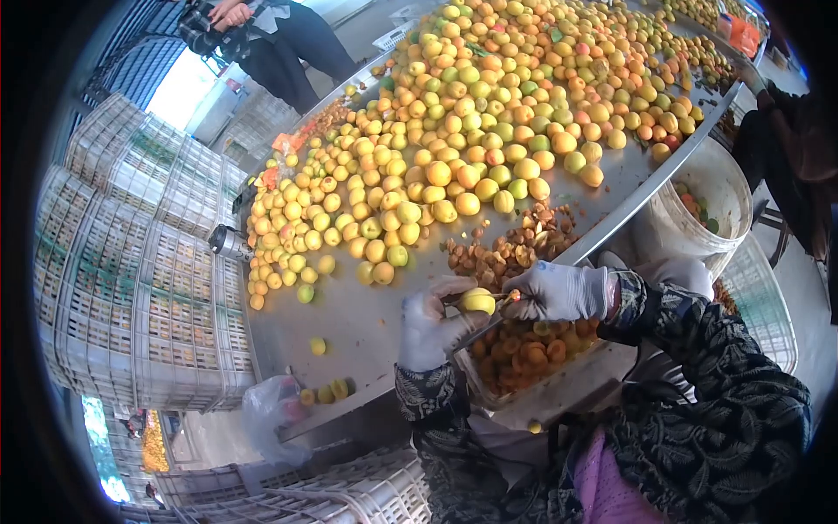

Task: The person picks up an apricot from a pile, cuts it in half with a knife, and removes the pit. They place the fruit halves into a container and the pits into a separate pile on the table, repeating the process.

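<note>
The left hand [426,330] pinched a yellow fruit [477,300] between its fingers, while the right hand [560,292] had fingers clamped on a small tool [514,296]!

The left hand [423,325], gloved in white, extends from the sleeved left forearm [428,397]; its fingers and thumb bend inward in a pinch. The right hand [563,291], also gloved, presents its back to the camera, with its fingers curled in a grip. The right forearm [659,314] reaches leftward. Both hands are positioned close together.
</note>
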### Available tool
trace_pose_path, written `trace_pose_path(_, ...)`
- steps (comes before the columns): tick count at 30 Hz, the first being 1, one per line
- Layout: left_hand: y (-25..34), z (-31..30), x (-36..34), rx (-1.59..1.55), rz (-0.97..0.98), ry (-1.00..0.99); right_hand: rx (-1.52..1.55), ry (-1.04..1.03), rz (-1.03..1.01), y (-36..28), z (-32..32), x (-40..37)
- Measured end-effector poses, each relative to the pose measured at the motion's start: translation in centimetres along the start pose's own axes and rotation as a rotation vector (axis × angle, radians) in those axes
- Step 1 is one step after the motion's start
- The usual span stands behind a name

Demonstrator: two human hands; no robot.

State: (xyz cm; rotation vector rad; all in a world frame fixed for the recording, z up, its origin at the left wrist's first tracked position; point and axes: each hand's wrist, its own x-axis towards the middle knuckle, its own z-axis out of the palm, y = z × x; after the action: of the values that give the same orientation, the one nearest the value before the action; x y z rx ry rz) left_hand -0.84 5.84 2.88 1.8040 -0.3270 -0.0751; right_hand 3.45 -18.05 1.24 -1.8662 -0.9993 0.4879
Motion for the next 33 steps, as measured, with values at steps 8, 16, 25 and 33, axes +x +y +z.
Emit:
trace_pose_path(8,-1.7,7.0,1.3,-0.841,0.131,0.482,0.527,0.239,0.141,1.3,2.7,0.1)
trace_pose_path(16,-0.2,3.1,0.5,-0.234,0.231,0.252,0.363,0.014,-0.087,0.9,-0.2,-0.1)
trace_pose_path(25,-0.9,6.7,0.4,-0.704,0.106,0.357,0.584,0.059,0.175,1.3,1.3,-0.6)
trace_pose_path(33,-0.9,3.5,0.1,0.263,0.210,0.177,0.356,-0.116,0.137,1.9,-1.1,-0.3)
